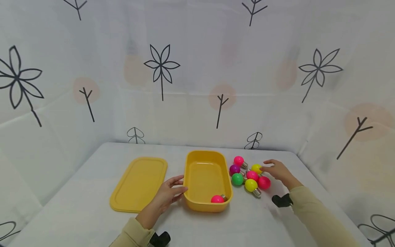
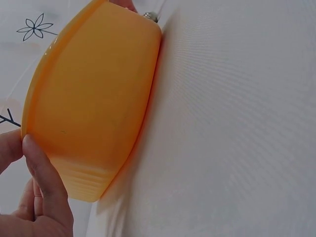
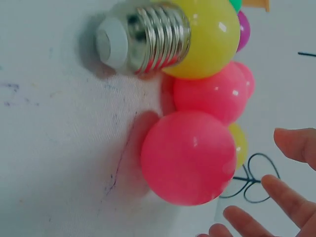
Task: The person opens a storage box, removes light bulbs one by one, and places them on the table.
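Observation:
My left hand (image 1: 166,195) pinches the left rim of a yellow plastic container (image 1: 207,206); the left wrist view shows the thumb and a finger at the rim of the container (image 2: 94,98). One pink light bulb (image 1: 217,199) lies inside at the near end. To the right, several colored bulbs sit in a cluster: a green bulb (image 1: 237,179), a purple bulb (image 1: 234,169), pink ones and a near yellow bulb (image 1: 251,185). My right hand (image 1: 279,172) hovers at the cluster's right side, fingers spread, its fingertips close to the far yellow bulb (image 1: 256,168).
A flat yellow lid (image 1: 139,185) lies left of the container. White cloth covers the table (image 1: 92,219), and a patterned curtain (image 1: 191,113) hangs behind and at both sides. Dark wrist cameras sit below both hands.

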Motion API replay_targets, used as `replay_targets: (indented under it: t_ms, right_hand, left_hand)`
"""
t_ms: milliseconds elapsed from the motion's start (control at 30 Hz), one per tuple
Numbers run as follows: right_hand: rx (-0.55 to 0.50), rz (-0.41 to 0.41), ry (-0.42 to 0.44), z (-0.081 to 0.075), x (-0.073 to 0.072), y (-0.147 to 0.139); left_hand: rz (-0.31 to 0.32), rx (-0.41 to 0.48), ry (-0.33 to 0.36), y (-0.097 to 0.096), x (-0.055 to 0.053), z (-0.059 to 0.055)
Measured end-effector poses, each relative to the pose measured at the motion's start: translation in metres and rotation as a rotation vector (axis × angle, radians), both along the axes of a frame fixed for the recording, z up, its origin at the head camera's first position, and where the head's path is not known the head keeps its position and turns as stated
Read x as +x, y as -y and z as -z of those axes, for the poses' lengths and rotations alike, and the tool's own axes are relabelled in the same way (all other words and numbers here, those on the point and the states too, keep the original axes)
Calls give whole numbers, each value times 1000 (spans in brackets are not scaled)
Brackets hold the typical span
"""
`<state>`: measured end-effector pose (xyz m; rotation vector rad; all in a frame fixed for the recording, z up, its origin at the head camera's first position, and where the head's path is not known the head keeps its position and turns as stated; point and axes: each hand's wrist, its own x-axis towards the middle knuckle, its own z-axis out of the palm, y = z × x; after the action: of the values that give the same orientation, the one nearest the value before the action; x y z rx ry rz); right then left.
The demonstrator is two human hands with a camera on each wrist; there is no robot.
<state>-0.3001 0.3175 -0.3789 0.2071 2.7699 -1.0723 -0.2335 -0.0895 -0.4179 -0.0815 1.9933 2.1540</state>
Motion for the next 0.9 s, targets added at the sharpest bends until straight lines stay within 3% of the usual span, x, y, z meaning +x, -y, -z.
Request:
replay_targets:
  t_ms: [400, 900]
  right_hand:
    - [-16, -29, -87, -9, 16, 24]
    - [-14, -109, -146, -35, 21, 53]
  left_hand:
    - [-3, -14, 17, -1, 1, -1]
    - [9, -12, 21, 0, -1, -1]
